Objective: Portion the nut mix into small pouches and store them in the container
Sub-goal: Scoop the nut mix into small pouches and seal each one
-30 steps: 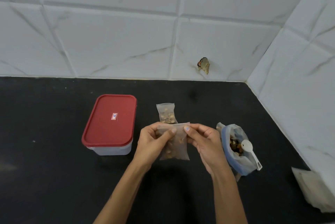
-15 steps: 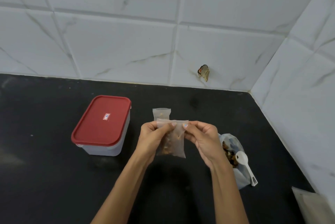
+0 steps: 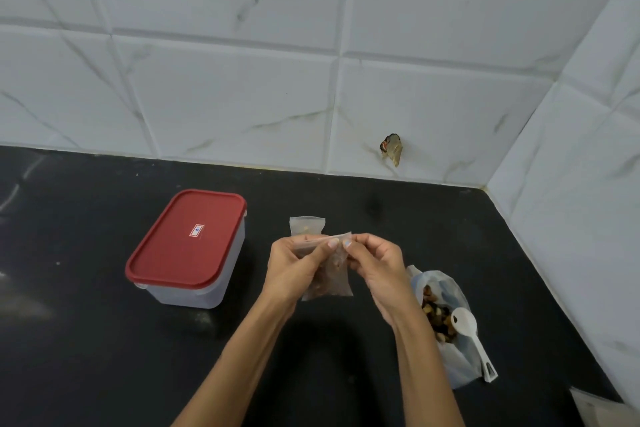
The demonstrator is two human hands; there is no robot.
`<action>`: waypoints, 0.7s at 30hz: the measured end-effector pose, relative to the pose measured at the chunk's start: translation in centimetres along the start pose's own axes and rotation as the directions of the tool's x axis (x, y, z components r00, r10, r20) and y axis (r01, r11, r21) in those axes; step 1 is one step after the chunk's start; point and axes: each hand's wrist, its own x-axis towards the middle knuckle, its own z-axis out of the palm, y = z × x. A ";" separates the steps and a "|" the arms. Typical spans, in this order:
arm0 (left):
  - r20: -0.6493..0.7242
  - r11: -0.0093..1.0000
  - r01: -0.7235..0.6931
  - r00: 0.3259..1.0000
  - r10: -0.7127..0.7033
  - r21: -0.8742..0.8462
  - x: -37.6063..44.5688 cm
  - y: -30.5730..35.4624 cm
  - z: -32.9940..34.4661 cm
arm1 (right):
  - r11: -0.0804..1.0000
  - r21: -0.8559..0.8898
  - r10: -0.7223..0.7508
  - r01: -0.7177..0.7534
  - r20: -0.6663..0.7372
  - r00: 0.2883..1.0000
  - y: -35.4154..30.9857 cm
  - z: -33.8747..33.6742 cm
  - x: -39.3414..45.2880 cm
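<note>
A person's two bare hands met above a black countertop, holding a small clear pouch of nut mix between them. The left hand pinched the left part of the pouch's top edge, thumb and fingers curled round it; the right hand pinched the right part of that edge the same way. The pouch hung down from the fingers, nuts showing in its lower half. Just behind it, a second small pouch lay on the countertop. To the left stood a clear rectangular container, its red lid shut. To the right lay an open plastic bag of nut mix with a white scoop resting in its mouth. White marbled tiles rose behind.
</note>
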 end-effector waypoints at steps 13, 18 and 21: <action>-0.022 0.992 0.042 0.999 -0.045 -0.119 -0.2 -1.8 -1.1 | 0.970 0.202 0.141 -0.137 -0.007 0.990 1.5 0.8 0.8; -0.042 0.976 0.044 0.998 -0.054 -0.212 -0.2 -2.5 -1.5 | 0.942 0.304 0.179 -0.141 -0.100 0.979 1.8 1.2 1.0; -0.040 0.978 0.032 0.998 -0.041 -0.205 0.0 -2.8 -1.5 | 0.936 0.326 0.189 -0.132 -0.149 0.971 1.9 1.1 0.9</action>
